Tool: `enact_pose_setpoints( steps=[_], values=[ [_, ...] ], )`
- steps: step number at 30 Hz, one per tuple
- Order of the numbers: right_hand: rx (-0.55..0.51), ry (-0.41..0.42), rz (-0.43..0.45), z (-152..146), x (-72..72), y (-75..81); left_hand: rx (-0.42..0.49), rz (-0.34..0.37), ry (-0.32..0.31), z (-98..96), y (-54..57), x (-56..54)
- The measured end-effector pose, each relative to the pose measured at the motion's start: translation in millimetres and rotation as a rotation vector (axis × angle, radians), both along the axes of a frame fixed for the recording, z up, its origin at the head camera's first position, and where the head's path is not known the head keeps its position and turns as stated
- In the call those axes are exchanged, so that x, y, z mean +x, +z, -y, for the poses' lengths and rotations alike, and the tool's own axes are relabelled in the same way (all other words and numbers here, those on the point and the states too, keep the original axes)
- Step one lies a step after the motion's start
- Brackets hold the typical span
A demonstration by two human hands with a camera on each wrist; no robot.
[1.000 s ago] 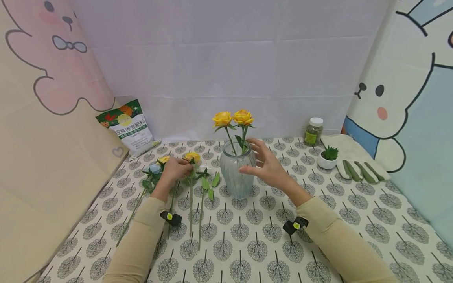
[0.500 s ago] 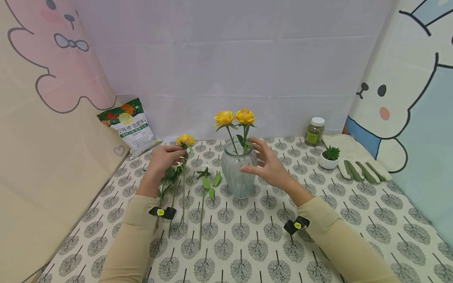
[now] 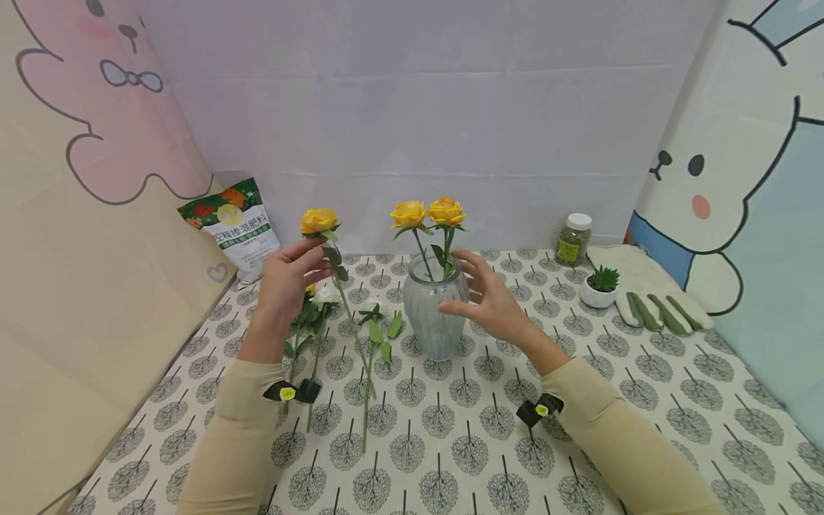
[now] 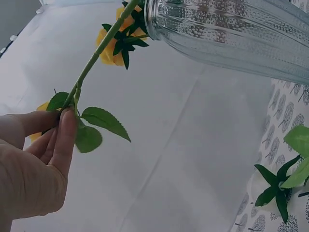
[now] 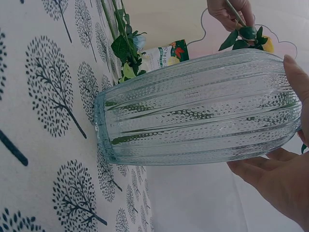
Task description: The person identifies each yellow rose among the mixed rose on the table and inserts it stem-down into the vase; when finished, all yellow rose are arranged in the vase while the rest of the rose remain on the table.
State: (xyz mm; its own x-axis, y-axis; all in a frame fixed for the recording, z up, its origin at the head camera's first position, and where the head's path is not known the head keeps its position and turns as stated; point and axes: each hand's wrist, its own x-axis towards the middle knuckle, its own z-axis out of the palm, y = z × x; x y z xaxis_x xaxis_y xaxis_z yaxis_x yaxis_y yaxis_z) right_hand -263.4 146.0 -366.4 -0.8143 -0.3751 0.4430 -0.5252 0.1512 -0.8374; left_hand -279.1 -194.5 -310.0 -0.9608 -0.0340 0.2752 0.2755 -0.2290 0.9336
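Observation:
My left hand (image 3: 283, 282) pinches a yellow rose (image 3: 318, 221) by its stem just below the bloom, as the stem (image 4: 99, 50) and its leaves show in the left wrist view. The long stem slants down to the right, its lower end overlapping a stem lying on the table. A ribbed, clear blue-tinted glass vase (image 3: 435, 325) stands upright in the middle, holding a yellow rose (image 3: 408, 214) and a second yellow rose (image 3: 447, 212). My right hand (image 3: 487, 300) grips the vase near its top, thumb on the near side and fingers on the far side.
Flower stems (image 3: 317, 343) with a white bloom (image 3: 326, 294) lie left of the vase, beside a leafy stem (image 3: 368, 379). A fertilizer bag (image 3: 241, 236) leans at back left. A lidded jar (image 3: 572, 242), potted succulent (image 3: 600, 287) and gloves (image 3: 650, 290) sit at right.
My left hand has lifted the yellow rose off the table and moved it up and left, bringing the bloom upright. My right hand has stayed at the vase.

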Motion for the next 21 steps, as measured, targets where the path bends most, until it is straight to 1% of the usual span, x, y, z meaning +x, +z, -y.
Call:
enact_pose_setpoints(
  steps=[2, 5, 8, 9, 12, 16, 18, 21],
  values=[
    [0.002, -0.001, -0.001, 0.0, -0.3, -0.4, 0.059, -0.048, 0.004, -1.6, 2.1, 2.5],
    [0.004, -0.005, 0.005, 0.0, 0.4, -0.1, 0.17, -0.118, 0.009, -3.9, 5.3, 5.2],
    [0.006, -0.009, 0.011, -0.2, 0.9, 0.3, 0.269, -0.169, 0.022, -5.7, 8.6, 7.4],
    [0.006, -0.01, 0.012, -0.2, 1.0, 0.3, 0.311, -0.177, 0.02, -6.0, 9.9, 7.7],
    [0.009, -0.015, 0.012, -0.3, 1.3, 0.7, 0.395, -0.19, 0.03, -6.7, 13.4, 9.4],
    [0.004, -0.008, 0.012, -0.1, 2.1, 0.8, 0.514, -0.187, 0.023, -6.6, 17.9, 12.1],
    [0.0, -0.003, 0.012, 0.2, 2.3, 0.8, 0.588, -0.193, 0.002, -6.0, 19.9, 13.7],
    [-0.001, -0.004, 0.011, 0.5, 2.4, 1.2, 0.701, -0.22, -0.055, -4.7, 23.3, 16.7]
  ],
)
